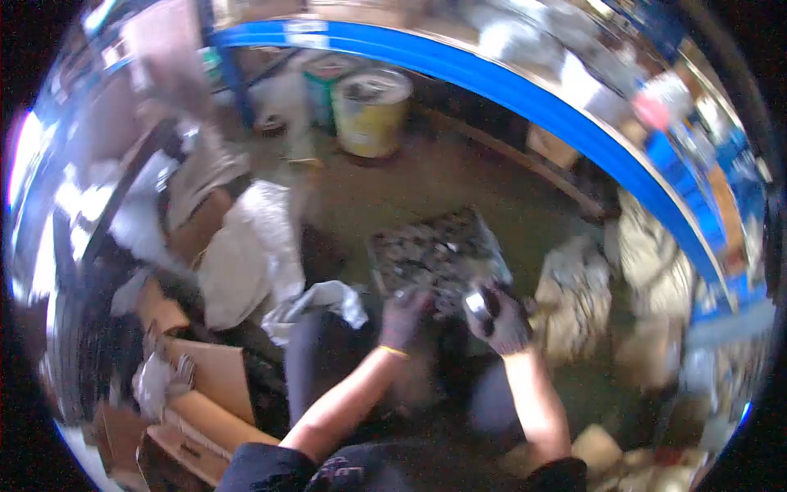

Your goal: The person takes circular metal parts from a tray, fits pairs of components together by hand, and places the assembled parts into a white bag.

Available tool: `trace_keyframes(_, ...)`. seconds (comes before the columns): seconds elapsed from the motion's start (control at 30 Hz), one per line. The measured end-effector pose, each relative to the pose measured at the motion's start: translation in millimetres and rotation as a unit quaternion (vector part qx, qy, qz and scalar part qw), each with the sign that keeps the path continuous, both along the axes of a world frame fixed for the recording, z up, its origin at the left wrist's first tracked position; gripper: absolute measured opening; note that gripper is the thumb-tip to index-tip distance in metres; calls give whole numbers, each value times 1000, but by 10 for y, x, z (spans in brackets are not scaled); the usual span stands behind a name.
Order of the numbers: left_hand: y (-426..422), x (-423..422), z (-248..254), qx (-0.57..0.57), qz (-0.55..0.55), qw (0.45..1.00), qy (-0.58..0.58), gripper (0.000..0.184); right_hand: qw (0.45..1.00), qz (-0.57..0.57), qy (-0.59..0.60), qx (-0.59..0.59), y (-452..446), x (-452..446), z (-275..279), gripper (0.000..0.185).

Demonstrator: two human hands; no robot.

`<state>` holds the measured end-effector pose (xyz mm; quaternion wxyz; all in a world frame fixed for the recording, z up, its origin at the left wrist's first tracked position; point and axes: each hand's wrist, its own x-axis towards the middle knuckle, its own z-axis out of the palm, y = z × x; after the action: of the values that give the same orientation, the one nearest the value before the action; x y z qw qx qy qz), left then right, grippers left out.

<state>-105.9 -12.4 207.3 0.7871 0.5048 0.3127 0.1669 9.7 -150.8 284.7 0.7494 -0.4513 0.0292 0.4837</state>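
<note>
My right hand (507, 322), in a dark knit glove, is closed around a shiny, rounded metal part (475, 307). It is at the near right corner of a shallow crate (498, 250). Many small, dark metal-looking pieces (430, 248) fill the crate, too blurred to name. At the crate's near left edge is my left hand (405, 316), gloved as well. Its fingertips are smeared and dark against the pieces, so whether they grip anything does not show.
A blue shelf beam (459, 61) arches across the back and right. Beyond the crate stands a yellow bucket (370, 115). White sacks (250, 254) and open cardboard boxes (217, 381) crowd the left; plastic-wrapped bundles (574, 299) lie on the right.
</note>
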Motion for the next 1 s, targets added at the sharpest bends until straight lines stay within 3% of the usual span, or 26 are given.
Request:
trace_keyframes(0.03,-59,2,-76,-93,27,994,-45,17,999,-17,16,45,-74,48,-82,18)
trace_keyframes(0.07,-80,-10,98,-89,42,995,6,16,999,-50,-8,17,-80,18,123,18)
trace_keyframes(0.1,-77,2,-319,7,46,998,41,17,997,-77,-30,-8,-87,-31,314,18)
trace_keyframes(0.17,-145,-58,44,-83,26,996,28,18,995,-99,-20,20,-202,82,185,17)
trace_keyframes(0.27,-133,-54,30,-16,13,999,24,18,989,-130,6,76,-247,190,6,25)
trace_keyframes(0.37,-186,1,-51,-49,30,997,46,18,988,-121,-52,86,-381,259,17,23)
trace_keyframes(0.4,-170,-12,-283,-90,36,995,-18,17,981,-177,7,79,-429,276,153,20)
trace_keyframes(0.43,-132,-24,-354,-91,17,996,-10,17,977,-197,12,77,-517,325,95,20)
trace_keyframes(0.5,-135,-17,-470,-39,15,999,-3,18,961,-276,-11,19,-860,395,-45,28)
trace_keyframes(0.53,-120,-39,-548,-64,9,998,-6,18,956,-286,-34,54,-1061,359,-76,27)
trace_keyframes(0.57,-116,-36,-614,-90,7,996,-12,19,914,-403,19,-38,-1201,296,-78,22)
trace_keyframes(0.63,-193,7,-505,-78,-20,996,32,20,923,-383,39,2,-1774,297,-495,20)
trace_keyframes(0.67,-237,18,-508,-46,-34,997,42,20,952,-251,74,161,-2123,274,-770,14)
trace_keyframes(0.7,-268,33,-531,-14,-48,997,54,20,949,-264,77,155,-2185,231,-786,14)
trace_keyframes(0.77,-318,75,-652,-26,-67,996,57,19,877,-433,137,156,-2187,135,-725,20)
trace_keyframes(0.8,-359,105,-626,-37,-70,995,59,19,938,-340,28,60,-2213,74,-505,16)
trace_keyframes(0.83,-401,131,-575,-47,-72,994,61,20,936,-347,28,57,-2192,61,-440,16)
trace_keyframes(0.9,-472,166,-483,-47,-97,993,53,21,880,-470,29,-59,-2092,56,-428,12)
trace_keyframes(0.93,-493,182,-470,-38,-95,993,66,21,928,-300,-133,-176,-2257,123,-671,9)
trace_keyframes(0.97,-504,191,-469,-28,-92,992,80,21,928,-301,-130,-175,-2385,72,-915,9)
trace_keyframes(1.0,-508,193,-477,-26,-94,992,82,21,899,-328,-200,-210,-2303,31,-834,10)
